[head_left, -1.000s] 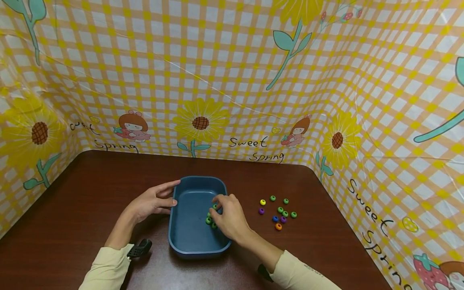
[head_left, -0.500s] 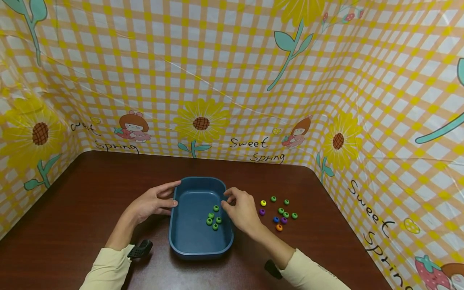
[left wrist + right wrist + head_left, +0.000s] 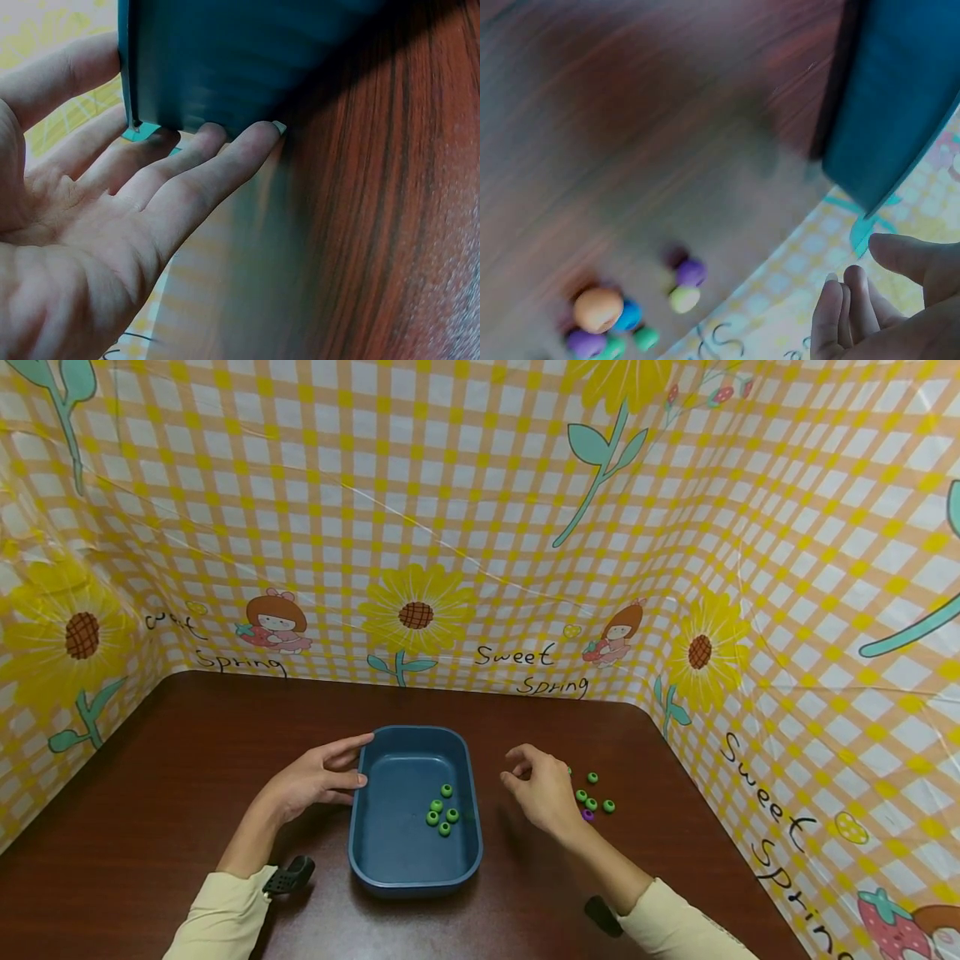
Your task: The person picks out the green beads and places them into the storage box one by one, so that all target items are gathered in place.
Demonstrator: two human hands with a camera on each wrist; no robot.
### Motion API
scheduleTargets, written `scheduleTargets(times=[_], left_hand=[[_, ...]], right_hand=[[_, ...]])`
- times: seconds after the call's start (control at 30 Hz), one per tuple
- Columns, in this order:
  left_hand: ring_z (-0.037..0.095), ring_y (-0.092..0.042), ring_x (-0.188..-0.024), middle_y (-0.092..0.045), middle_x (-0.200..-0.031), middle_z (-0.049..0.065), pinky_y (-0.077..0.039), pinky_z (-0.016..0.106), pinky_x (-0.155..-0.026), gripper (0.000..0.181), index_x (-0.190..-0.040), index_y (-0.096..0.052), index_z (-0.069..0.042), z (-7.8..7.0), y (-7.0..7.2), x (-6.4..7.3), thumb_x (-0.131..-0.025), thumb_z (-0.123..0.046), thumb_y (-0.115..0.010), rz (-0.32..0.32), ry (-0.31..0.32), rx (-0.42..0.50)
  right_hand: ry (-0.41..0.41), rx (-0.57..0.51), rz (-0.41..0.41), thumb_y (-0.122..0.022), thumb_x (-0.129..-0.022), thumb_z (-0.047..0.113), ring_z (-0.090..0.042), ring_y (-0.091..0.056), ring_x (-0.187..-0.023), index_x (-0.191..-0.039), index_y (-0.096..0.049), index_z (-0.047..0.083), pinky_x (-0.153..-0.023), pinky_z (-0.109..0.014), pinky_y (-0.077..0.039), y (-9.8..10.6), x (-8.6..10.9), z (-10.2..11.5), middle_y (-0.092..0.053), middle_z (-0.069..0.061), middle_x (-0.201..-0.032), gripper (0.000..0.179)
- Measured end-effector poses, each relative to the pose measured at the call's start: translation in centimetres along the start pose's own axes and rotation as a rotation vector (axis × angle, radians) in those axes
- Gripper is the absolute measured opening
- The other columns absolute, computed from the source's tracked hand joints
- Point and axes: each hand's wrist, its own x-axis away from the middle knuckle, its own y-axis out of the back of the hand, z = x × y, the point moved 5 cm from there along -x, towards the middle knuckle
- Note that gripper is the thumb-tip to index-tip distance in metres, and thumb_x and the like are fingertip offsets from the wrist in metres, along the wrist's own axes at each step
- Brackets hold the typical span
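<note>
A blue rectangular tub (image 3: 397,852) stands on the table with several green beads (image 3: 432,818) on its floor, toward the right side. My left hand (image 3: 311,781) rests against the tub's left wall, its fingers loosely extended along the outside and touching near the rim. To the right of the tub, my right hand (image 3: 542,789) is above the table, fingers bent loosely and nothing between them. It partly covers a scatter of beads in the head view. The right wrist view shows an orange bead (image 3: 598,310), a blue bead (image 3: 628,315) and a yellow bead (image 3: 684,299).
More green beads (image 3: 608,807) and a purple bead (image 3: 587,816) lie on the dark brown table (image 3: 225,727) beyond the right hand. A checked cloth (image 3: 450,510) with sunflowers walls in the back and both sides.
My right hand has withdrawn from inside the tub, crossed its right rim and moved right toward the loose beads. The beads in the tub are now uncovered. My left hand has stayed put.
</note>
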Motion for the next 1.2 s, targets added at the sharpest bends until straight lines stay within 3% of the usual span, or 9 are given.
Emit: scheduleTargets(times=[0.4, 0.63, 0.93, 1.07, 1.13, 1.2], left_hand=[[0.045, -0.059, -0.126, -0.029, -0.163, 0.027, -0.060, 0.048, -0.091, 0.072, -0.160, -0.029, -0.009, 0.0, 0.1, 0.0, -0.098, -0.006, -0.064, -0.006, 0.006, -0.012], [0.045, -0.059, -0.126, -0.029, -0.162, 0.027, -0.059, 0.048, -0.091, 0.071, -0.160, -0.029, -0.008, -0.1, 0.1, 0.0, -0.098, -0.006, -0.064, -0.003, 0.001, -0.013], [0.045, -0.059, -0.127, -0.028, -0.162, 0.027, -0.060, 0.048, -0.091, 0.073, -0.160, -0.029, -0.008, 0.0, 0.1, 0.1, -0.098, -0.008, -0.066, -0.006, -0.003, -0.011], [0.045, -0.059, -0.127, -0.029, -0.162, 0.027, -0.059, 0.048, -0.091, 0.073, -0.160, -0.029, -0.008, 0.1, 0.1, 0.1, -0.098, -0.008, -0.066, -0.008, 0.002, -0.005], [0.045, -0.058, -0.127, -0.029, -0.162, 0.027, -0.059, 0.048, -0.092, 0.073, -0.160, -0.029, -0.008, 0.1, 0.1, 0.1, -0.097, -0.007, -0.066, -0.006, 0.002, -0.002], [0.046, -0.058, -0.127, -0.029, -0.162, 0.027, -0.059, 0.048, -0.091, 0.073, -0.160, -0.029, -0.008, 0.1, 0.0, 0.1, -0.097, -0.006, -0.066, -0.007, 0.001, -0.002]], right_hand=[[-0.074, 0.071, 0.018, -0.075, -0.087, 0.007, -0.015, -0.063, -0.066, -0.112, -0.070, 0.002, -0.060, -0.030, -0.048, 3.6, -0.6, -4.5, -0.071, -0.009, -0.085, 0.026], [-0.105, 0.116, 0.006, -0.075, -0.087, 0.007, -0.028, -0.068, -0.078, -0.119, -0.068, -0.002, -0.076, -0.047, -0.055, 4.7, -0.3, -6.6, -0.074, -0.020, -0.097, 0.034], [-0.158, 0.162, 0.034, -0.069, -0.090, 0.011, -0.042, -0.053, -0.103, -0.137, -0.057, 0.000, -0.092, -0.055, -0.042, 5.0, 0.0, -8.8, -0.064, -0.029, -0.113, 0.050], [-0.160, 0.194, 0.026, -0.071, -0.090, 0.011, -0.042, -0.057, -0.099, -0.137, -0.056, -0.003, -0.103, -0.058, -0.035, 5.0, 0.1, -10.0, -0.068, -0.028, -0.106, 0.052], [-0.160, 0.204, 0.020, -0.073, -0.089, 0.011, -0.039, -0.060, -0.093, -0.136, -0.056, -0.005, -0.100, -0.056, -0.034, 4.9, 0.1, -10.6, -0.070, -0.026, -0.102, 0.053], [-0.179, 0.202, 0.026, -0.074, -0.088, 0.011, -0.035, -0.060, -0.078, -0.138, -0.055, -0.005, -0.087, -0.050, -0.039, 4.8, 0.1, -11.1, -0.069, -0.025, -0.090, 0.055]])
